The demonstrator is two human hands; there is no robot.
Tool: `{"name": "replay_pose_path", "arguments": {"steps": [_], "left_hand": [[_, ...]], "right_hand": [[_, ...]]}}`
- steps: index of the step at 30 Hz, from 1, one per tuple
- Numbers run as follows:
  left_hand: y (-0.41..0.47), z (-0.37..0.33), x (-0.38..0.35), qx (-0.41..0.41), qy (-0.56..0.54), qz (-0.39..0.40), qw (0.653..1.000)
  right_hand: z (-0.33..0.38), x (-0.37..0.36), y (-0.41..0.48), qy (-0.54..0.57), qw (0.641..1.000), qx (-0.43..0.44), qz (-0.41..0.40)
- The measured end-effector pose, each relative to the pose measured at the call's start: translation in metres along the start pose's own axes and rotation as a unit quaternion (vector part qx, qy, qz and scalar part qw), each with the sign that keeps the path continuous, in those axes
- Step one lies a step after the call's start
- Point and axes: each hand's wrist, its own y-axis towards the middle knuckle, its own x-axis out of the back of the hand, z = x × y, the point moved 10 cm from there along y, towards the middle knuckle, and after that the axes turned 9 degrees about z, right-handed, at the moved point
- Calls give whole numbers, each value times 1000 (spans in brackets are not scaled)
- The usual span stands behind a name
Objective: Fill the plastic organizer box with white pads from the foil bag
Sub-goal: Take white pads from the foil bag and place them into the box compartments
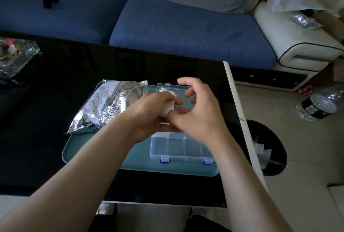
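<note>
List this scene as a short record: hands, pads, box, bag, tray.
left hand: grips a stack of pads above the box
right hand: thumb and forefinger pinch the pads' edge
box: open, on the tray; near compartments in view are empty
lid: open, behind the hands
bag: foil, lying on the tray's left end
tray: teal, on the black table

Both bare forearms reached forward from the lower edge of the view and met, the left hand (149, 114) curled round a small stack of thin white square pads (168, 108) while the right hand (197, 116) pinched the stack's edge between thumb and forefinger, its other fingers spread upward.
</note>
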Motion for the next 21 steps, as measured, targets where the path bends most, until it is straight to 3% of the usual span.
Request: {"name": "replay_pose_path", "arguments": {"steps": [3,17,21], "left_hand": [[-1,3,-7,20,71,30,997],[-7,-1,-19,-18,203,69,977],[-9,-6,-20,-37,217,71,973]], "right_hand": [[11,-20,-2,-34,995,49,84],[7,-12,-3,-43,993,74,80],[1,-26,-3,73,983,39,165]]}}
